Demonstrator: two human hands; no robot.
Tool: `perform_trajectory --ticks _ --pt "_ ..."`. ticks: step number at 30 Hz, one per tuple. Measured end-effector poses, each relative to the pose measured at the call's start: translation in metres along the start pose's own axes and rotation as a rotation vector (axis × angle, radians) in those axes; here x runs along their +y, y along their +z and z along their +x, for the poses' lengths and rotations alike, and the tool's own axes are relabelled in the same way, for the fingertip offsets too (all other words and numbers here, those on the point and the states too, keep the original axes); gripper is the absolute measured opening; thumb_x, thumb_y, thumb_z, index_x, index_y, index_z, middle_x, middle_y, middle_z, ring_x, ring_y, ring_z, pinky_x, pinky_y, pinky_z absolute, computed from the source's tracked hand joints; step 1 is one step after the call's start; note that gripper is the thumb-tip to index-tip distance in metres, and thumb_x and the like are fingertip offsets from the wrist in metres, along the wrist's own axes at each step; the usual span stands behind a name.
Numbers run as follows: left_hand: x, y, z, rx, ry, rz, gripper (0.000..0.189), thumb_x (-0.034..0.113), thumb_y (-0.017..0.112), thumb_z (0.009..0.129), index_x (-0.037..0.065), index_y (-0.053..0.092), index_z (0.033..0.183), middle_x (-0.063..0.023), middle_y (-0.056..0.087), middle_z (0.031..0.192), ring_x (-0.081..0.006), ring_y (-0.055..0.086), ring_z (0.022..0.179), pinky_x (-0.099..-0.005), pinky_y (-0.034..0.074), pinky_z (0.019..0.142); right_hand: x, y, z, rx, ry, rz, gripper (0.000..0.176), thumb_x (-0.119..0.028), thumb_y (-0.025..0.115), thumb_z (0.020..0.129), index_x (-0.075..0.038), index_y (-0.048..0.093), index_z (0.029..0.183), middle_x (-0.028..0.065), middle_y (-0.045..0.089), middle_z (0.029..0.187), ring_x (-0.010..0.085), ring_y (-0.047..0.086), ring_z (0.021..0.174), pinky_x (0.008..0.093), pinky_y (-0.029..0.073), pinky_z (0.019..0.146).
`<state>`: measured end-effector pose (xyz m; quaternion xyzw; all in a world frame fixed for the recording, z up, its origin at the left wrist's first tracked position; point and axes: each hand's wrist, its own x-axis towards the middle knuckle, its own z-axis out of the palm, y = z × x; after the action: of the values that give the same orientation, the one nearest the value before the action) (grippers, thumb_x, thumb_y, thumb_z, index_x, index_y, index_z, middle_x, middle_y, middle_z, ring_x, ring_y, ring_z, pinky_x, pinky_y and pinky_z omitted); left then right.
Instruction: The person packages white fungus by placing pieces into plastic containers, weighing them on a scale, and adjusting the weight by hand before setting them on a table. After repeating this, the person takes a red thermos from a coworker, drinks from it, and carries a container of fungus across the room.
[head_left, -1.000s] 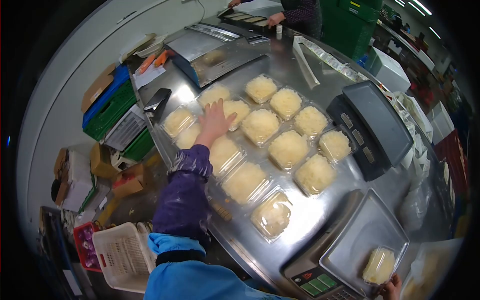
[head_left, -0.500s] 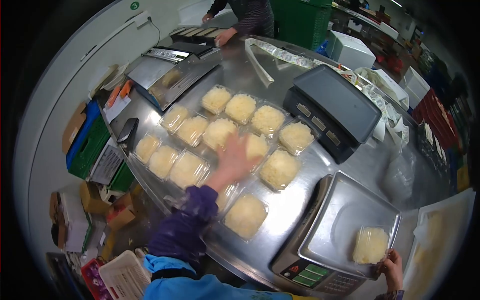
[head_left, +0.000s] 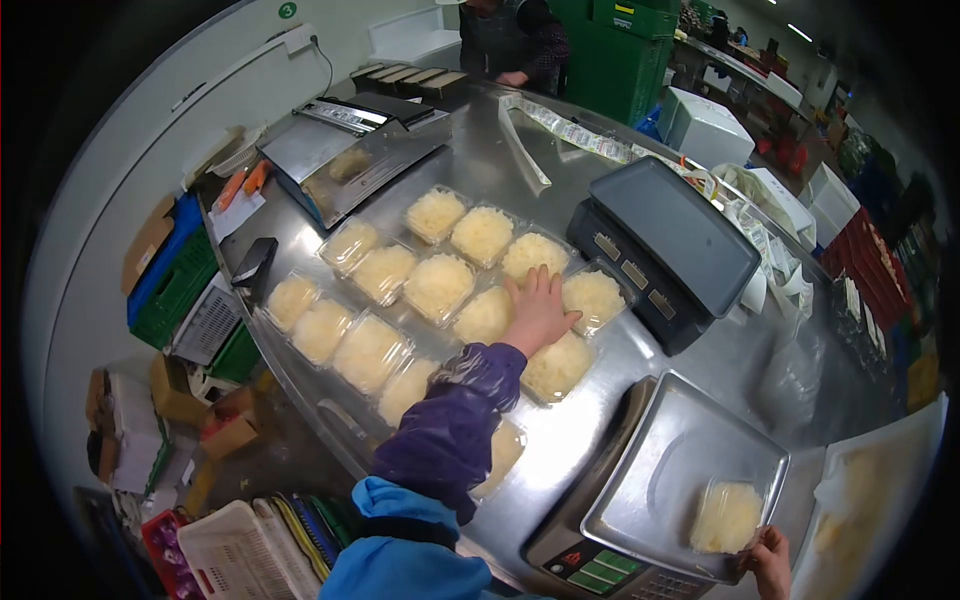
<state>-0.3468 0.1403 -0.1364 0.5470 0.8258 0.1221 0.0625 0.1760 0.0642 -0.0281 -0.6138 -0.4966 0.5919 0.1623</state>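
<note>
My left hand (head_left: 541,312), in a purple sleeve, reaches over the middle of the table with its fingers spread. It lies on the rows of clear plastic containers, among a container of pale shredded food (head_left: 536,256) ahead of the fingers, another (head_left: 592,300) to the right and one (head_left: 556,366) below the palm. At the lower right, my right hand (head_left: 770,560) has its fingers closed at the near corner of a single filled container (head_left: 727,517), which sits on the metal pan of a weighing scale (head_left: 640,490). Several more filled containers (head_left: 371,352) stand to the left, partly hidden by my forearm.
A dark scale (head_left: 670,250) stands beyond the containers on the steel table (head_left: 480,150). A wrapping machine (head_left: 350,160) is at the back left, with a strip of labels (head_left: 570,130) behind. Across the table is another person (head_left: 515,45). Crates and boxes (head_left: 230,410) line the left floor.
My left hand has moved right and forward over the containers. My right hand stays at the container on the scale. The person across the table has drawn their arms back from the dark trays.
</note>
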Motion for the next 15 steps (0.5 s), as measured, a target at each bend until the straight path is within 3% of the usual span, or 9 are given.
perform_trajectory --ticks 1,4,6,9,11,13,15 --pt "0.002 -0.005 0.004 -0.102 -0.036 0.042 0.072 0.048 0.052 0.079 0.005 0.03 0.132 -0.0215 0.026 0.137 -0.033 0.022 0.128 -0.0649 0.013 0.096 -0.003 0.0 0.001 0.003 -0.005 -0.002 0.01 -0.012 0.054 0.083 -0.005 0.056 0.09 0.0018 0.057 0.067 0.0087 0.051 0.054 0.0206 0.041 0.051" --pt "-0.019 -0.027 0.033 -0.043 -0.163 -0.07 0.07 0.048 0.048 0.082 0.008 0.027 0.135 -0.0177 0.026 0.138 -0.0312 0.022 0.129 -0.0638 0.016 0.097 -0.004 -0.001 0.0 -0.053 0.007 -0.037 0.009 -0.013 0.055 0.083 -0.005 0.057 0.087 0.0017 0.058 0.068 0.0083 0.052 0.055 0.0207 0.04 0.049" --pt "-0.053 -0.023 0.05 0.203 -0.225 0.029 0.067 0.047 0.047 0.083 0.009 0.028 0.135 -0.0156 0.026 0.139 -0.0302 0.021 0.13 -0.0636 0.017 0.097 0.0 -0.004 0.002 -0.045 0.02 -0.029 0.009 -0.013 0.055 0.083 -0.005 0.057 0.087 0.0019 0.058 0.067 0.0086 0.052 0.055 0.0209 0.04 0.05" --pt "-0.097 -0.04 0.06 0.306 -0.392 0.118 0.068 0.046 0.049 0.081 0.009 0.028 0.135 -0.0142 0.023 0.141 -0.0296 0.018 0.132 -0.0624 0.014 0.098 -0.005 0.002 0.001 -0.01 0.042 -0.02 0.008 -0.012 0.054 0.083 -0.005 0.056 0.086 0.0026 0.058 0.066 0.0095 0.052 0.054 0.0213 0.041 0.05" --pt "-0.123 -0.035 0.058 0.276 -0.411 0.139 0.066 0.046 0.047 0.083 0.012 0.028 0.135 -0.0124 0.023 0.142 -0.0295 0.019 0.131 -0.0623 0.014 0.098 -0.006 0.003 0.0 0.016 0.062 -0.022 0.008 -0.012 0.054 0.083 -0.005 0.056 0.085 0.0031 0.057 0.066 0.0101 0.052 0.053 0.0217 0.041 0.05" --pt "-0.134 -0.029 0.05 0.06 -0.488 0.055 0.064 0.047 0.044 0.083 0.013 0.028 0.135 -0.0113 0.025 0.141 -0.0288 0.023 0.129 -0.0627 0.014 0.098 -0.005 0.0 -0.001 -0.01 0.081 -0.023 0.008 -0.011 0.054 0.082 -0.004 0.056 0.086 0.0034 0.057 0.066 0.0104 0.053 0.054 0.022 0.042 0.05" --pt "-0.139 -0.022 0.049 0.068 -0.475 0.075 0.063 0.048 0.041 0.084 0.014 0.028 0.135 -0.011 0.028 0.139 -0.0284 0.025 0.128 -0.063 0.014 0.097 -0.006 0.002 -0.002 -0.011 0.093 -0.015 0.009 -0.011 0.054 0.082 -0.003 0.056 0.087 0.0033 0.057 0.066 0.0102 0.053 0.055 0.0222 0.042 0.05"
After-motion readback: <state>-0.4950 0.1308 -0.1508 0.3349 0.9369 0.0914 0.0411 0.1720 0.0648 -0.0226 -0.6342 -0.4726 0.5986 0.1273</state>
